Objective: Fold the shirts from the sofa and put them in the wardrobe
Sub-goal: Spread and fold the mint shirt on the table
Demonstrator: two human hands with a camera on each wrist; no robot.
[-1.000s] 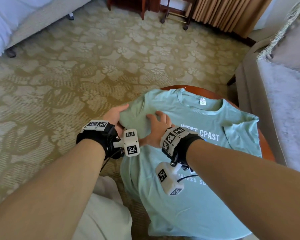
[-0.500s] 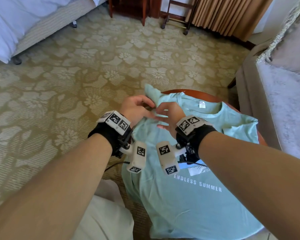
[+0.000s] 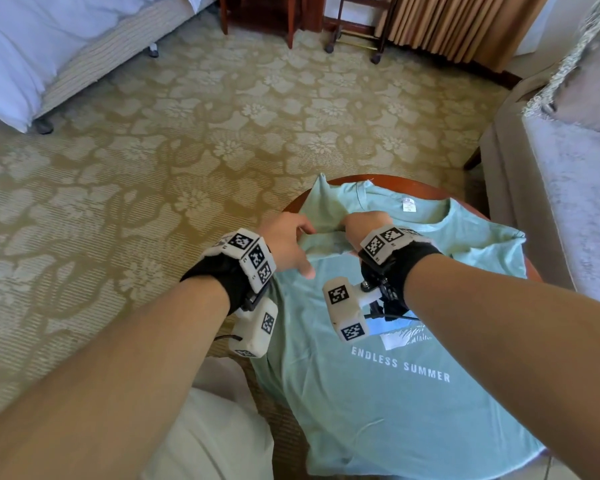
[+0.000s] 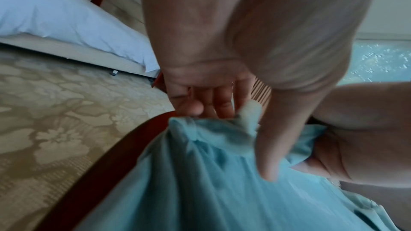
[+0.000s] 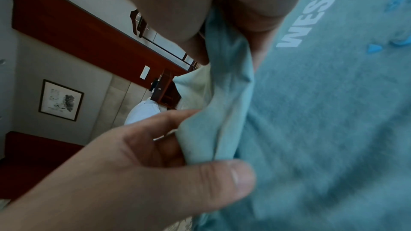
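Shirt [image 3: 378,393] lies on the round table [image 3: 426,190], left hand [image 3: 284,244] and right hand [image 3: 359,225] both pinching its lifted sleeve

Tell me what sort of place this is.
Probably a hotel room. A bed with white linen stands on a floral carpet, a sofa sits beside a round wooden table where a shirt is being folded, and a framed picture hangs on a panelled wall.
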